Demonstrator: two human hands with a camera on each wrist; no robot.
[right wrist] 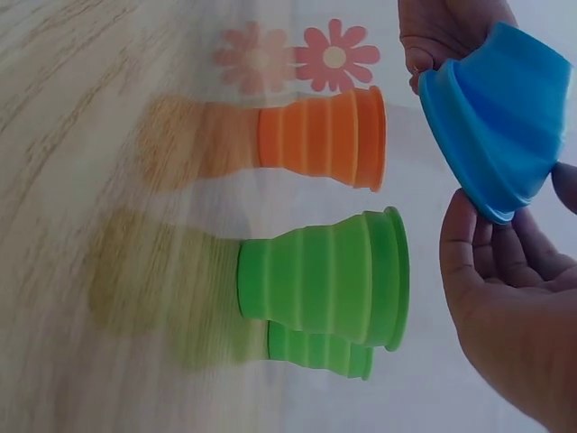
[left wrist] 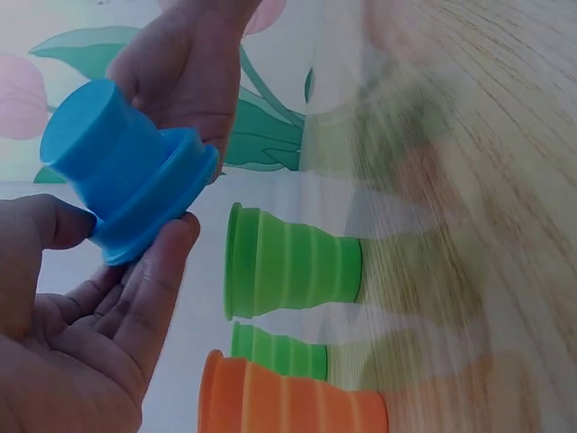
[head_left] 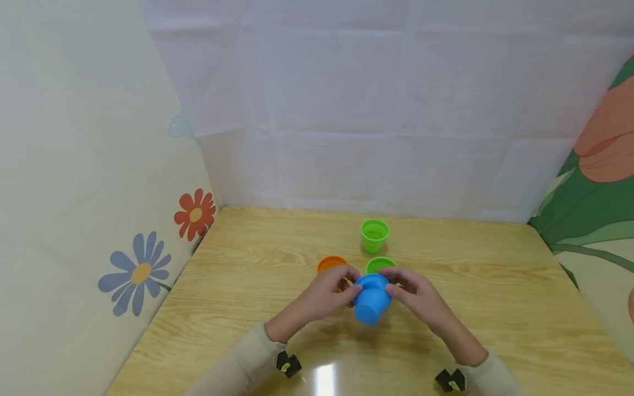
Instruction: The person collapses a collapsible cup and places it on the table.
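Observation:
Between both hands hangs a blue collapsible cup (head_left: 372,301), held above the table with its rim away from me and its base toward me. In the left wrist view the blue cup (left wrist: 113,153) is tilted, its wall partly folded near the rim. My left hand (head_left: 328,291) pinches the rim's left side between thumb and fingers. On the opposite side, the thumb and fingers of my right hand (head_left: 420,294) grip the same rim. Just beyond the hands stand an orange collapsible cup (right wrist: 320,137), partly hidden by the left hand in the head view, and a green one (right wrist: 320,280).
A second green cup (head_left: 374,235) stands upright farther back. All stand on a glossy wood-grain table (head_left: 495,286). White cloth (head_left: 337,110) hangs behind the table, and flower-printed panels (head_left: 99,181) border it on both sides.

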